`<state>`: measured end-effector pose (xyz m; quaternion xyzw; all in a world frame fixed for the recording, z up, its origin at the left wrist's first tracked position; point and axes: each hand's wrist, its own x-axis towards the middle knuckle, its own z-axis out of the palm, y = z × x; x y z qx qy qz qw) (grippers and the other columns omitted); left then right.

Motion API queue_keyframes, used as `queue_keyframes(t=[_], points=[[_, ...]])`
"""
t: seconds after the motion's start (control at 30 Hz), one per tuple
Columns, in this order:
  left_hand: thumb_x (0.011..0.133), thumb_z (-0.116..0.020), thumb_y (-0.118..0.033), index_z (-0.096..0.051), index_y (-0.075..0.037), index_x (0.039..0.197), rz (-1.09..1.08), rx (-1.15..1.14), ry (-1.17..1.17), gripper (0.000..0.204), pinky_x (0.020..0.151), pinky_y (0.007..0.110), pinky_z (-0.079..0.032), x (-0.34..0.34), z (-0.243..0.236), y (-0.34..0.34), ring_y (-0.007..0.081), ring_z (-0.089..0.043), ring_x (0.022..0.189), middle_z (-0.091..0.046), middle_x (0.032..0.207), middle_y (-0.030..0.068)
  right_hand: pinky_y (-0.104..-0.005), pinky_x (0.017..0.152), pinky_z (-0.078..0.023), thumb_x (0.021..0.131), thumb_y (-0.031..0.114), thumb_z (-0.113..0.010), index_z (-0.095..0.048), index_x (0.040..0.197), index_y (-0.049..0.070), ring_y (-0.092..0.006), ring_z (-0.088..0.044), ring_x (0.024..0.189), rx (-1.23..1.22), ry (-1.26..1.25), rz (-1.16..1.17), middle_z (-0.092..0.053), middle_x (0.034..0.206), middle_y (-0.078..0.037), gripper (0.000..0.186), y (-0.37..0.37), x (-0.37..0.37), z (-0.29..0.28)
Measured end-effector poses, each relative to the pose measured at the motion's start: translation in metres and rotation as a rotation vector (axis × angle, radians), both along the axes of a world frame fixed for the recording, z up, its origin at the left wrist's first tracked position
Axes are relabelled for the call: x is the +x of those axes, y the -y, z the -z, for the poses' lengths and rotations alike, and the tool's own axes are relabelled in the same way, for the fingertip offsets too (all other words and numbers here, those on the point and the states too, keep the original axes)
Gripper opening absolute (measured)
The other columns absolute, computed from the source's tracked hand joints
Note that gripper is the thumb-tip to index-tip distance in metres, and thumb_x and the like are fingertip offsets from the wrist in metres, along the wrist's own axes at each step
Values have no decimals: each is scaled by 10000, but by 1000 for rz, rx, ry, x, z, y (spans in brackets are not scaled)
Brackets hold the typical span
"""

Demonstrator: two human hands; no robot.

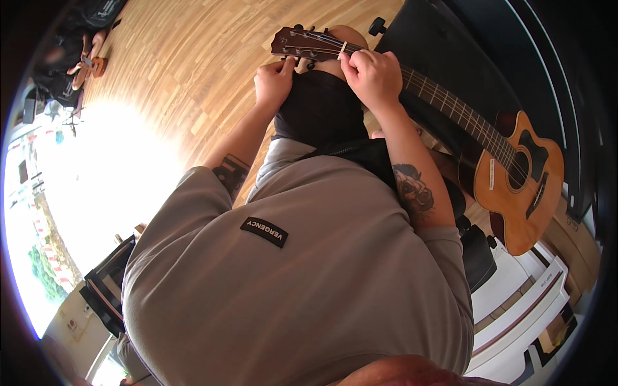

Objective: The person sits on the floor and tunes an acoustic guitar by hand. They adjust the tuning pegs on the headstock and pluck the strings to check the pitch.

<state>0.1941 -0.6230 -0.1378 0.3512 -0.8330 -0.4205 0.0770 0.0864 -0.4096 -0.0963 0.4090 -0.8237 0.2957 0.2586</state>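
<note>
An acoustic guitar (pixel 518 170) with an orange-brown top lies across my lap. Its body is at the right and its neck runs up-left to the dark headstock (pixel 301 42). My left hand (pixel 273 80) is under the headstock, with its fingertips pinched on a tuning peg (pixel 291 60). My right hand (pixel 374 74) curls over the neck by the nut, fingertips on the strings. I wear a grey shirt and black shorts, and one knee shows behind the headstock.
A wooden parquet floor (pixel 187 58) stretches ahead, with strong window glare at the left. An open black case (pixel 444 45) lies behind the guitar. White furniture (pixel 521 302) stands at the lower right. Another person sits far off at the top left with a small instrument.
</note>
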Motion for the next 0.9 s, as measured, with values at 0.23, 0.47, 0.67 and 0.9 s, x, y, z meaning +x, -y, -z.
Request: queue_keyframes(t=[0.23,0.47,0.67,0.9], points=[[879,-783,-383,-861,-109,1010,12,-19,-130,313,763,398,-600,3,-15,-9,337,-782,796,-782,814,179,-382,589,-368,928,233,-786,-495,644,160,-213,-575,528,0,-1,7,-578,576,21,414,-2,0,1],[890,-776,-361,-866,-128,965,32,-46,-26,261,786,385,-600,-5,-24,-9,311,-786,819,-776,818,182,-376,583,-366,921,217,-806,-497,657,161,-205,-565,535,-12,-4,1,-555,584,39,411,-2,-1,0],[910,-782,-400,-862,-83,995,-5,214,-33,338,796,371,-589,-4,-18,-9,218,-765,805,-799,832,128,-378,582,-363,918,222,-808,-497,658,160,-205,-564,534,-9,-26,4,-558,585,35,411,-2,-3,4],[890,-805,-399,-858,-64,1006,-105,255,-119,358,783,347,-590,0,0,-5,194,-751,756,-794,806,127,-377,590,-369,922,241,-793,-497,652,164,-203,-578,532,6,-23,13,-581,581,22,408,-2,0,-1]])
